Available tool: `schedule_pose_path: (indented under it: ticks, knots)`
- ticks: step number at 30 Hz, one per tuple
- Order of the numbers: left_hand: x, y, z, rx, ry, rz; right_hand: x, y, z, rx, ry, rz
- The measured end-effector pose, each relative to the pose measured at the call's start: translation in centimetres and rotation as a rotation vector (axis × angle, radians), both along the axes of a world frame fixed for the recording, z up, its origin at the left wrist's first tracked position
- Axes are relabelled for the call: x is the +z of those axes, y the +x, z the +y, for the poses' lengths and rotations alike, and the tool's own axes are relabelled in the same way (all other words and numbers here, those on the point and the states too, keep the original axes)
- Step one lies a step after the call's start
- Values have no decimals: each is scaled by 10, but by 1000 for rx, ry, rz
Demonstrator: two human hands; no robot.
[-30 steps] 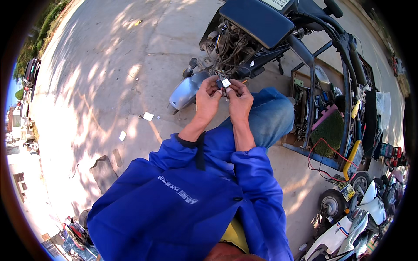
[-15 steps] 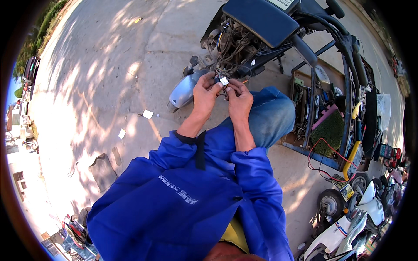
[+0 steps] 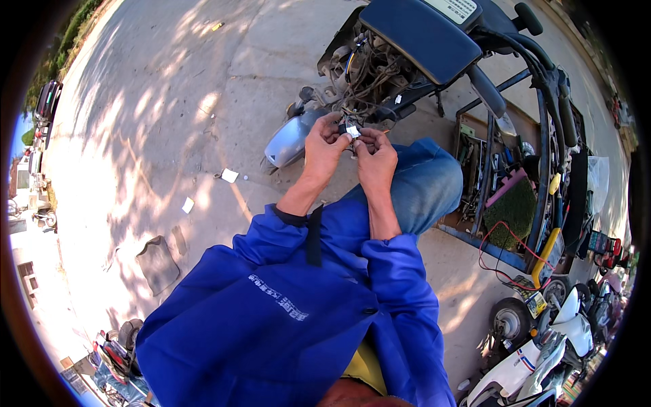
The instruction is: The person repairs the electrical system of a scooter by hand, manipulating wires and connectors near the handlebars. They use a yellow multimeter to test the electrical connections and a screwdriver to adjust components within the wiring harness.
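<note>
Both hands meet over a small dark piece with a white tag (image 3: 353, 131), at the lower end of a tangled wiring bundle (image 3: 373, 76). My left hand (image 3: 323, 148) pinches it from the left, thumb and fingers closed. From the right, my right hand (image 3: 377, 161) closes on it too, fingers curled. The piece looks like a wire connector, but fingertips cover most of it. Just left of my left hand is a silver-blue mudguard (image 3: 288, 144). The wiring hangs out of an opened vehicle body under a flat dark panel (image 3: 420, 39).
At right stands a blue metal-framed cart bed (image 3: 489, 243) holding tools and a green pad (image 3: 512, 210). A yellow-edged meter (image 3: 548, 261) with red and black leads hangs on its corner. Scooters (image 3: 519, 370) are parked at lower right. White scraps (image 3: 230, 176) and a grey mat (image 3: 158, 264) lie on the concrete.
The view has shifted slightly. Both hands stay closed together on the tagged piece, and an orange bit that stuck out beside my right hand no longer shows.
</note>
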State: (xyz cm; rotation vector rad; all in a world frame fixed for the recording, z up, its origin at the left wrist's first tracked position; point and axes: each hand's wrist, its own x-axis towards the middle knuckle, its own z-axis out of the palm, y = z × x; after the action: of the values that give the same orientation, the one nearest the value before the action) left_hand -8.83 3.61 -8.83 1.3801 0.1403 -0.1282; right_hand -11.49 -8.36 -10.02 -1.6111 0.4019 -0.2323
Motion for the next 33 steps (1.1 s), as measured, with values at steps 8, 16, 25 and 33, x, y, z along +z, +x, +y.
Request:
schedule_pose_path:
  ticks: [8,16,25,33]
  knots:
    - [-20,1,0,-11,30,-84,-6,1,1,16,15,22]
    - [-17,0,0,-30,40,-82,-5,2,0,25,12,39]
    - [-9,-3,-2,-50,73,-107,-7,3,-2,-26,101,36]
    - [-12,-5,-3,-48,211,-154,1,2,-3,-20,114,41]
